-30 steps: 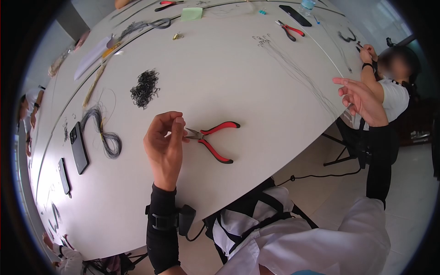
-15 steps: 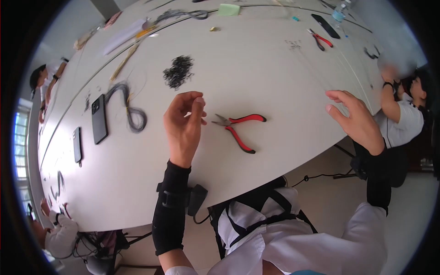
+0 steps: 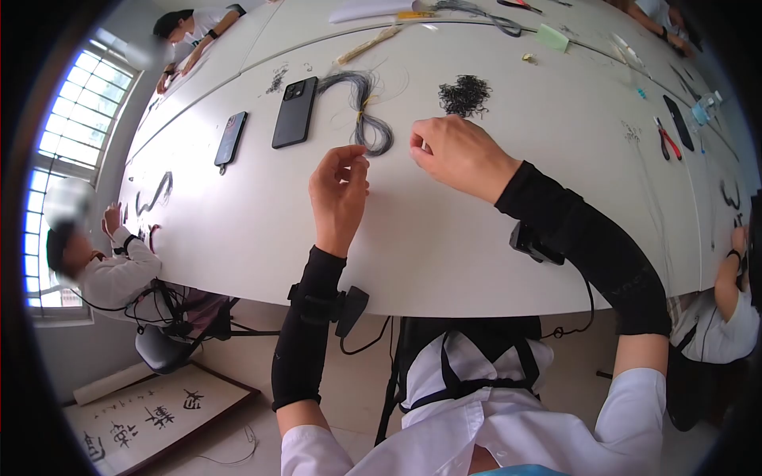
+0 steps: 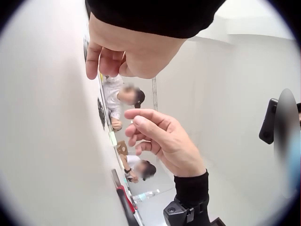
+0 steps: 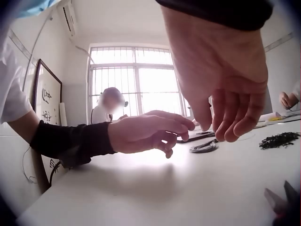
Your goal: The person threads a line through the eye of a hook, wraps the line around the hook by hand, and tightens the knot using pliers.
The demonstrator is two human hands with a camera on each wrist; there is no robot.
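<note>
- The white table (image 3: pixel 429 266) is the biggest thing here and carries all the work; its pale, smooth top might let a small part skid away if a sleeve brushed it
- The right hand (image 3: pixel 460 151) is raised over the table, fingers loosely bent and thumb standing apart from them in the left wrist view, with nothing visible in its grasp; dropping it carelessly could scatter the small stuff nearby
- The left hand (image 3: pixel 340 190) is also raised, fingers bent and thumb close to the index finger; I cannot tell whether a thin piece is pinched there, and if one is, a slack grip would likely lose it
- The larger dark phone (image 3: pixel 294 113) lies flat beside the strands, where a loose end could be dragged across it
- The grey strand bundle (image 3: pixel 386 140) lies looped on the table just beyond the left fingertips; stray ends fan out from it, so a catching finger might pull a tangle
- The red-handled pliers (image 4: pixel 124 200) lie on the table; the head view does not show this pair, so a hand could bump them unseen
- The black hook pile (image 3: pixel 465 95) sits just past the right hand; tugging one hook would probably bring interlocked neighbours along
- The yellow tie (image 3: pixel 363 107) pinches the bundle; if it slipped, strands could spread
</note>
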